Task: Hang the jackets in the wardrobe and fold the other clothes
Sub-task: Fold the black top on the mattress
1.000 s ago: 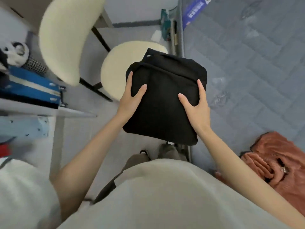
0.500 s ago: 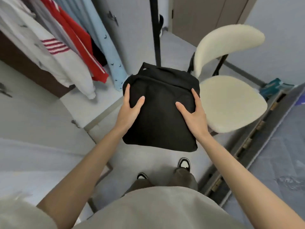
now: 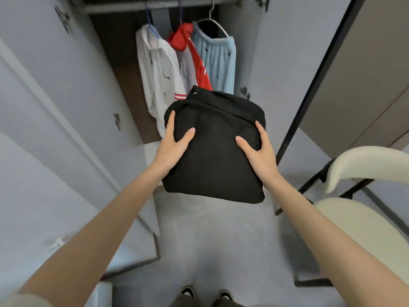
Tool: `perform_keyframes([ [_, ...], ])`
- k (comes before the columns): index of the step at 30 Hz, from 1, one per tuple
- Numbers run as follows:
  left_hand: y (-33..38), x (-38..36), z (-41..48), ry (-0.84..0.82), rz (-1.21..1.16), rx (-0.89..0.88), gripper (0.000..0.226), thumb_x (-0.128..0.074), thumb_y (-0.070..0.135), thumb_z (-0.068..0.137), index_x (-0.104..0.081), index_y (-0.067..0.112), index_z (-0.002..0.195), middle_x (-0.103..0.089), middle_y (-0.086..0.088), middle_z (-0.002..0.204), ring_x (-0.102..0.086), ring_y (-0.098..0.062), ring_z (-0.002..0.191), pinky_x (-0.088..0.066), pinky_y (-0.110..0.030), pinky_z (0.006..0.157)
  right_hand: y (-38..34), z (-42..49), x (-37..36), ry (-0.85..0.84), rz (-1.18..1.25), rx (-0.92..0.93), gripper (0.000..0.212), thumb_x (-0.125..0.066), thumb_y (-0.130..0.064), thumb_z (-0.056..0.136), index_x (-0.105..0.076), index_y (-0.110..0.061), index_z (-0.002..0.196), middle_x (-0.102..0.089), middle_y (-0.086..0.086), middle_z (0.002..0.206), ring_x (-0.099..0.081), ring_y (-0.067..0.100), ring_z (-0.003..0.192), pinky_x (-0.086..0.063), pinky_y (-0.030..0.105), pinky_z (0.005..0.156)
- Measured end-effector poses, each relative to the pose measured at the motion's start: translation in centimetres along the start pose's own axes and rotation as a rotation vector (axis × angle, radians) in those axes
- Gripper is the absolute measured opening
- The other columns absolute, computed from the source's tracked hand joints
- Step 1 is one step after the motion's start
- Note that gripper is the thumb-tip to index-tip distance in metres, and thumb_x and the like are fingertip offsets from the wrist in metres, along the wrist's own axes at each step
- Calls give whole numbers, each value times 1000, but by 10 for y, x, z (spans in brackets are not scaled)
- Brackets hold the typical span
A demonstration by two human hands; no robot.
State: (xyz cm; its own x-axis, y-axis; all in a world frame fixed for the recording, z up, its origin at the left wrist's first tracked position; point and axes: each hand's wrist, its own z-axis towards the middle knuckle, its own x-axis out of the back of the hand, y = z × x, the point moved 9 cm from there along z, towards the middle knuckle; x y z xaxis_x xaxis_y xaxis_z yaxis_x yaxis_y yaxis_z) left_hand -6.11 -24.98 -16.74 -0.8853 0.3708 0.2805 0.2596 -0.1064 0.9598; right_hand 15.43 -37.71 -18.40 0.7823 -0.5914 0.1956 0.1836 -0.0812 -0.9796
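Grey tile floor (image 3: 210, 240), wardrobe (image 3: 124, 74) doors open.
Folded black garment (image 3: 214, 156) gripped by left hand (image 3: 170, 149) and right hand (image 3: 259, 151) before wardrobe; cream chair (image 3: 363, 218) right of it.

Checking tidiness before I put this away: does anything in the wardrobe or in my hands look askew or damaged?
Nothing stands out. The folded black garment sits neat between the left hand and right hand; three garments hang on the wardrobe rail.
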Motion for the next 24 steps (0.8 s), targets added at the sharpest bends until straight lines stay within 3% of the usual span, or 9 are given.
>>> perform_keyframes([
  [3, 32, 18, 22, 56, 16, -36, 80, -55, 63, 83, -7, 52, 145, -36, 26, 135, -41, -2, 114, -36, -26, 95, -36, 36, -8, -46, 13, 76, 73, -69, -52, 79, -33, -46, 142, -49, -30, 119, -52, -4, 109, -40, 18, 93],
  [6, 67, 30, 47, 98, -3, -74, 81, -56, 61, 84, -6, 49, 147, -34, 21, 143, -41, -3, 116, -36, -27, 96, -75, 73, -9, -85, 23, 136, 74, -70, -54, 78, -33, -46, 142, -48, -26, 122, -51, 0, 112, -41, 24, 97],
  [10, 116, 44, 84, 138, -44, -134, 81, -57, 58, 86, -5, 47, 147, -37, 19, 137, -47, 0, 105, -40, -25, 90, -132, 122, -10, -116, 19, 228, 76, -70, -54, 77, -32, -44, 143, -45, -24, 126, -49, 6, 119, -41, 31, 103],
  [15, 181, 74, 139, 203, -25, -222, 80, -55, 57, 87, -3, 47, 148, -28, 10, 152, -43, -16, 126, -38, -33, 99, -208, 182, -19, -126, 11, 329, 77, -69, -54, 78, -31, -42, 144, -45, -15, 139, -49, 11, 122, -43, 37, 105],
  [19, 229, 105, 187, 232, -61, -284, 81, -56, 54, 88, -4, 45, 148, -34, 8, 149, -44, -12, 117, -37, -30, 94, -265, 232, -34, -112, 19, 400, 78, -71, -57, 75, -32, -45, 143, -48, -15, 136, -51, 11, 118, -43, 35, 103],
  [24, 295, 165, 259, 288, -55, -377, 79, -55, 50, 90, -5, 41, 150, -26, 7, 154, -39, -21, 132, -37, -36, 100, -348, 302, -75, -118, 64, 490, 80, -72, -60, 72, -33, -47, 141, -49, -13, 138, -52, 12, 119, -43, 37, 104],
])
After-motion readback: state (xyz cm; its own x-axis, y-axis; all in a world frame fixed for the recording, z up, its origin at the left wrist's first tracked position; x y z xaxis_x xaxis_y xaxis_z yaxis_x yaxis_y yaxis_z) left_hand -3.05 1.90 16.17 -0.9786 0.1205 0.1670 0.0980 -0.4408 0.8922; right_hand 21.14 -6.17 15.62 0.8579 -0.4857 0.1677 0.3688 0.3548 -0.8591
